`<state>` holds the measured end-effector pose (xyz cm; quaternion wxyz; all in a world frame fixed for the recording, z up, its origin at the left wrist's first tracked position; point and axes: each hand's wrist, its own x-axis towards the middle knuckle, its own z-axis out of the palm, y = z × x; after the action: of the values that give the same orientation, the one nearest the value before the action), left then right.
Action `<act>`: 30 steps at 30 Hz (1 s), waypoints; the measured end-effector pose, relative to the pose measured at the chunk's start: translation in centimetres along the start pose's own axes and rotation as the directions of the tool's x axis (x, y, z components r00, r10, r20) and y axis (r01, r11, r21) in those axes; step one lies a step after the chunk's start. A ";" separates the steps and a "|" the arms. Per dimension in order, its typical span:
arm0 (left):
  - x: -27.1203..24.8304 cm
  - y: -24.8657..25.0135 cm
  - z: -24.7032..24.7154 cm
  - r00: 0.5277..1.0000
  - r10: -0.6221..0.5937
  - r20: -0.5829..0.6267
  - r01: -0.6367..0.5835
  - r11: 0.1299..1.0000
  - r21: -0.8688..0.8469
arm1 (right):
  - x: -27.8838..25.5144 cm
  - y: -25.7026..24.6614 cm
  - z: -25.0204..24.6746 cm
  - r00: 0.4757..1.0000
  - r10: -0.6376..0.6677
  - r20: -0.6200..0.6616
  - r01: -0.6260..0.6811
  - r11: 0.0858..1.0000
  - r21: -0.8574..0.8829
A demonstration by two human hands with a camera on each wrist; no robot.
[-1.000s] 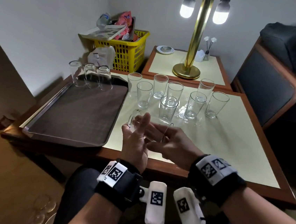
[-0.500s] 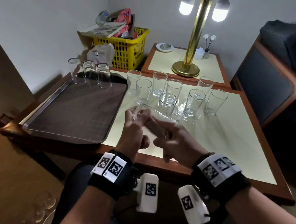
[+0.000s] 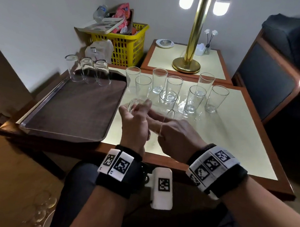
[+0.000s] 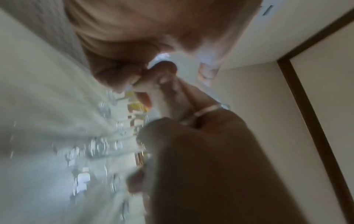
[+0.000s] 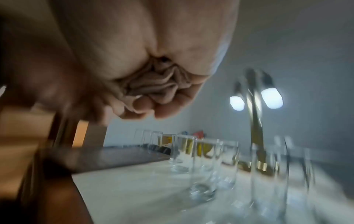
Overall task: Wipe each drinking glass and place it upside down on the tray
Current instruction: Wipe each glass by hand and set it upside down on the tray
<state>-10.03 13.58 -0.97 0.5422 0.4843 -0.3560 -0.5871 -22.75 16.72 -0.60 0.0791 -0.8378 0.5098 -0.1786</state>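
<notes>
While both hands work above the near table edge, the left hand [image 3: 135,124] holds a glass [image 3: 152,111] lying on its side, base end to the left, fingers curled round that end. Right hand [image 3: 178,134] has two straight fingers [image 3: 156,116] pushed in through the rim of the glass; the rest of the hand stays outside. Left wrist view: those fingers inside the glass, rim [image 4: 208,108] crossing them. Right wrist view: palm creased, fingers folded near the lens; whether a cloth is held cannot be told. Glass is in the air above the table [image 3: 226,139], between the tray [image 3: 68,108] and the standing group.

Tray: dark, lies on the left part of the table. Three glasses [image 3: 89,71] stand upside down in a row at its far edge, close together.

Beyond the hands, eight glasses [image 3: 194,99] stand upright on the table, loosely clustered. Right wrist view shows them blurred.

Farther back: a side table [image 3: 213,64] with a brass lamp [image 3: 186,65], both bulbs lit, a small dish [image 3: 165,43] and a reed diffuser [image 3: 208,45]. Yellow basket [image 3: 128,46] of clutter at the far left. Chair [image 3: 271,80] at right.
</notes>
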 end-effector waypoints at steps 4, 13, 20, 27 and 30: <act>-1.1 -1.7 -0.1 0.985 0.134 0.110 -0.113 0.977 -0.181 | -0.6 0.5 -0.1 0.973 0.139 0.186 -0.231 0.657 0.718; -0.3 -1.1 0.1 0.996 0.051 0.072 -0.037 0.982 -0.184 | -0.7 0.2 -0.9 0.998 0.061 -0.012 -0.052 0.925 0.377; 0.6 -0.2 -0.1 0.988 0.009 0.152 -0.004 1.000 -0.031 | -0.5 1.1 -0.9 0.993 0.113 -0.023 -0.100 0.939 0.328; 0.8 -0.1 0.0 0.950 0.116 0.291 -0.072 0.985 -0.159 | -0.4 0.8 -2.3 0.978 0.140 0.153 -0.201 0.443 0.874; 1.0 0.3 0.1 0.975 0.063 0.214 -0.048 0.996 -0.073 | -0.7 1.2 -2.4 0.987 0.149 0.059 -0.146 0.682 0.716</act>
<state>-10.01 12.57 -0.86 0.5324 0.3889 -0.4065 -0.6325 -24.90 16.88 1.11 0.4131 -0.6960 0.4655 -0.3580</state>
